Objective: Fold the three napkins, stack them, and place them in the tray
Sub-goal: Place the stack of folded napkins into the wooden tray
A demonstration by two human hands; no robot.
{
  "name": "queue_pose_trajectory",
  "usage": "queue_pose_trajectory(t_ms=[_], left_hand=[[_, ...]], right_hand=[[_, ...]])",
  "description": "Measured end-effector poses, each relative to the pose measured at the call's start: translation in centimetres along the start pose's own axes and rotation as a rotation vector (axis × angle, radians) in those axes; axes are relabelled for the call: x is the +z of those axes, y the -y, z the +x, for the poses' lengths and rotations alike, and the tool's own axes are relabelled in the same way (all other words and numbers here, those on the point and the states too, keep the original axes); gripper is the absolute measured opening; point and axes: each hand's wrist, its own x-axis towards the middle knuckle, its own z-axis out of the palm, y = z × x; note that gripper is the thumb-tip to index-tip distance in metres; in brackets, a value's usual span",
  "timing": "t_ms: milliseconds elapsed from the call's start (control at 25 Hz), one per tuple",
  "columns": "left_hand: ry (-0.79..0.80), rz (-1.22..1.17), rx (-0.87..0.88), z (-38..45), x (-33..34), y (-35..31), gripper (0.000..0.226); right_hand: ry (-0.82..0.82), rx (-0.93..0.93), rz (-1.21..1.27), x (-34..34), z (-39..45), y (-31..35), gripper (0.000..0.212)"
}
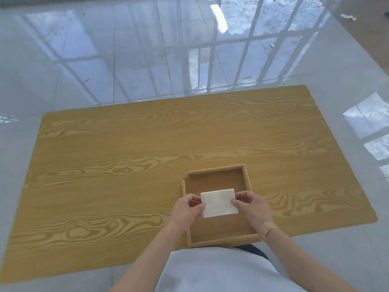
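Note:
A white folded napkin stack [219,202] hangs over the inside of the square wooden tray [216,172], which stands on the near right part of a wood-grain mat [126,157]. My left hand [186,208] pinches the stack's left edge. My right hand [251,205] pinches its right edge. Whether the stack touches the tray floor I cannot tell. How many layers the stack has is not visible from above.
The mat lies on a glossy grey tiled floor [105,49] that reflects window bars. My white shirt [212,270] fills the bottom middle, just below the tray's near wall. A small white scrap [348,17] lies on the floor at the far right.

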Motion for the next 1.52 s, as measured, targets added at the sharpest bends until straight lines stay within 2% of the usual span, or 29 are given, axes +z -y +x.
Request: queue_pose_trajectory(t_ms=[200, 440, 680, 1080, 1520], left_hand=[[-0.124, 0.031, -0.074, -0.3, 2.7, 0.6, 0.008], [-0.186, 0.146, -0.138, -0.2, 4.5, 0.9, 0.005], [-0.199, 0.185, -0.156, 0.0, 4.9, 1.5, 0.005], [-0.229, 0.308, -0.141, 0.3, 5.1, 1.7, 0.003], [-0.285, 0.392, -0.108, -0.2, 5.6, 1.1, 0.010]], right_hand=[[0.086, 0.002, -0.076, -0.9, 1.7, -1.6, 0.010], [0.135, -0.003, -0.207, -1.0, 2.6, -3.1, 0.014], [0.118, -0.019, -0.345, -0.1, 2.5, -2.6, 0.011], [0.090, -0.019, -0.404, 0.7, 2.1, -2.5, 0.011], [0.019, -0.124, -0.500, 0.9, 1.7, -2.8, 0.013]])
